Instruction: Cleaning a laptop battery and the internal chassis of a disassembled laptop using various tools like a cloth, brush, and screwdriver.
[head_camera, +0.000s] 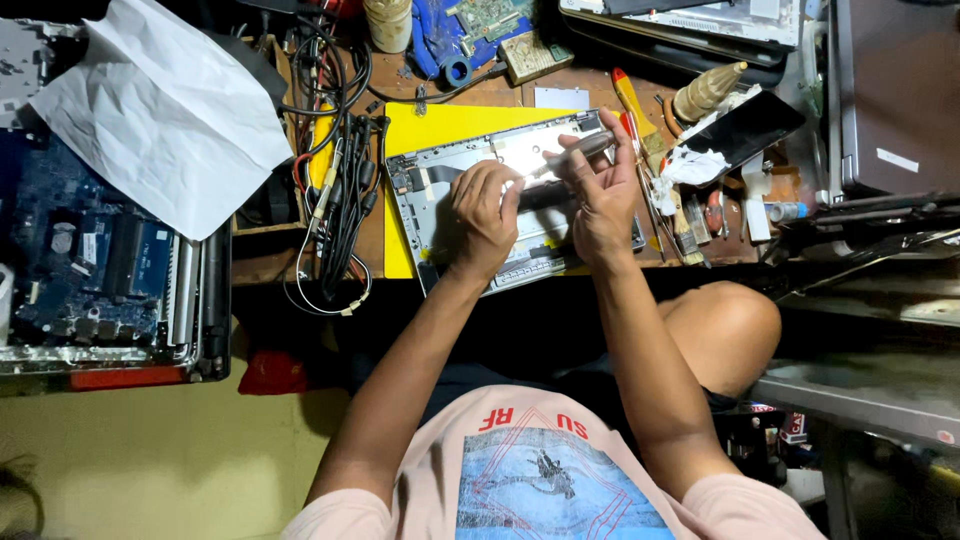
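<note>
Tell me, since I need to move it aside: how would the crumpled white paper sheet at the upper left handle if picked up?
The crumpled white paper sheet looks thin and creased, so it is probably light and floppy. It drapes over the blue circuit board, so it would likely sag and slide off easily.

A repair workshop for electronics

An opened laptop (505, 200) sits on the crowded bench (480, 92); a bare circuit board (85, 265) at nine o'clock, tangled cables (340, 160) at eleven.

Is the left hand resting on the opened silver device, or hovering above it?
Touching. The head view shows the left hand pressed down on the opened silver device, fingers curled against its inner panel with no gap visible, beside the right hand holding a screwdriver.
</note>
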